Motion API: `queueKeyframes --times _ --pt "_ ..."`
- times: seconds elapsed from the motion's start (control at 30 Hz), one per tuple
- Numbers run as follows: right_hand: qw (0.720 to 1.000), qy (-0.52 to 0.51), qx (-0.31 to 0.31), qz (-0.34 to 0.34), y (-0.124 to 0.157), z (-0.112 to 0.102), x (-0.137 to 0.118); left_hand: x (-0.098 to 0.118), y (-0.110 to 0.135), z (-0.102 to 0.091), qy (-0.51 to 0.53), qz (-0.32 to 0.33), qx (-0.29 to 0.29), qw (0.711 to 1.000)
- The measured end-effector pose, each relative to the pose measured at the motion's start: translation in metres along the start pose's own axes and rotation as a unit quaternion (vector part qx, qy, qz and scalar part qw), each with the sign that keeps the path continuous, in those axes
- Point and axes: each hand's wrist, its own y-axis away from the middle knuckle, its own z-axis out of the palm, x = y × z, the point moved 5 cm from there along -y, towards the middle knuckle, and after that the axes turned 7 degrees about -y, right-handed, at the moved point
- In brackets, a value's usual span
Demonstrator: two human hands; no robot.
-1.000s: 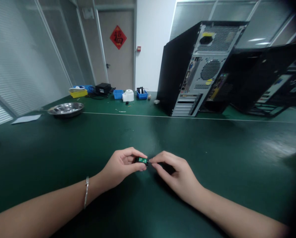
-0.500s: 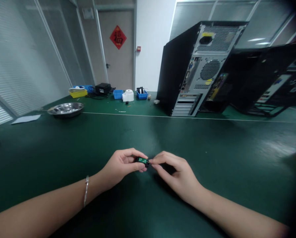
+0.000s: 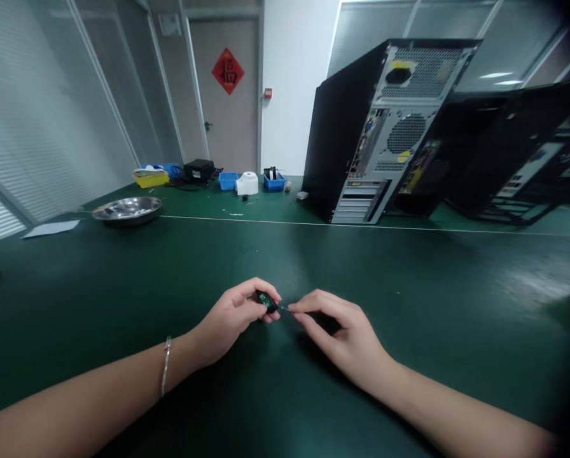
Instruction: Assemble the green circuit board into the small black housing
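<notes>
My left hand (image 3: 242, 308) is closed around a small black piece with a green circuit board (image 3: 266, 301) showing on its upper face. Thumb and fingers pinch it from both sides, hiding part of it. Just to the right, my right hand (image 3: 335, 321) pinches a thin, short metallic piece (image 3: 286, 308) between thumb and forefinger. Its tip points left at the black piece, with a narrow gap between them. What kind of piece it is, I cannot make out. Both hands are above the green table (image 3: 218, 401).
A black computer tower (image 3: 342, 133) stands at the back right, beside more dark computer cases (image 3: 495, 159). On the left are a metal bowl (image 3: 127, 219) and a paper sheet (image 3: 51, 229). Blue bins (image 3: 228, 182), a white plastic part (image 3: 247, 184) and a yellow tray (image 3: 151, 180) line the back.
My left hand has shifted slightly left and tilted the black piece with the board. A gap now shows between it and the thin piece in my right hand, which has hardly moved.
</notes>
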Motion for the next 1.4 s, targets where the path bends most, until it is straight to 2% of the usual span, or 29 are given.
queueKeyframes --times 0.23,0.43,0.77,1.1,1.4 --pt "1.000 0.004 -0.005 -0.017 0.000 0.001 -0.003 -0.001 -0.003 -0.002 -0.040 -0.015 0.032 0.999" --pt "0.999 0.023 -0.010 -0.030 -0.001 0.000 -0.006 -0.001 -0.003 -0.002 -0.130 -0.010 0.002 0.991" --pt "0.999 0.030 -0.006 -0.026 0.001 0.000 -0.004 0.007 0.001 -0.001 -0.195 0.016 -0.005 0.981" --pt "0.999 0.045 0.001 -0.024 0.000 -0.001 -0.004 0.009 0.001 -0.003 -0.154 -0.016 0.044 0.987" --pt "0.999 0.044 -0.010 -0.018 0.001 0.000 -0.002 0.004 0.000 0.002 -0.100 -0.032 0.027 0.994"
